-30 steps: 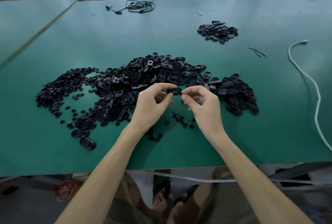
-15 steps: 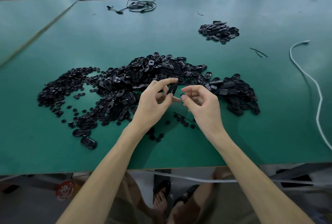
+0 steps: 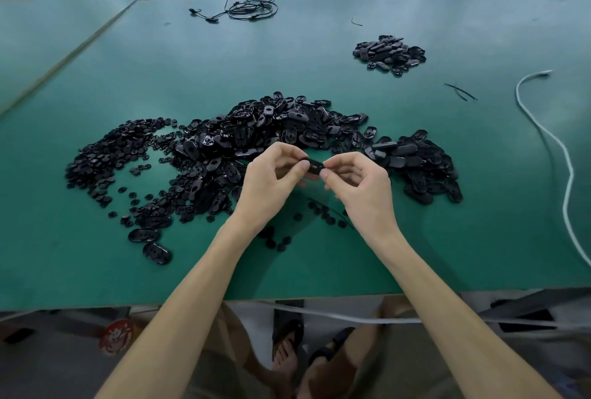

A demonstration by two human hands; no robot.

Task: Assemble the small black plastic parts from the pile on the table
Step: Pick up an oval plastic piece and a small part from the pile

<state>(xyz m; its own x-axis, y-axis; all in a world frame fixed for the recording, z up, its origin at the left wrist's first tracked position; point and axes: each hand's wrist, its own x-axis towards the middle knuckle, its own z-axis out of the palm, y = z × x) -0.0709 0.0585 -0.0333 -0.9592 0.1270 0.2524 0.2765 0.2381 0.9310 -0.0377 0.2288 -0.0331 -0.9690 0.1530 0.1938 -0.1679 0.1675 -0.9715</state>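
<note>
While both hands are raised just above the green worktop point(image 3: 224, 66), they hold one small black oval part point(image 3: 314, 166) between them. The left hand point(image 3: 268, 181) pinches its left end with curled fingers, and the right hand point(image 3: 361, 187) pinches its right end between thumb and forefinger. The main pile point(image 3: 256, 139) of black parts lies just beyond and to either side of the hands, with small round pieces point(image 3: 105, 155) spread out on its left and a few loose ones near the wrists. A smaller heap point(image 3: 388, 53) sits far right, well apart. A white cord point(image 3: 564, 155) trails along the right edge, and a black cable point(image 3: 251, 10) lies at the far side.
</note>
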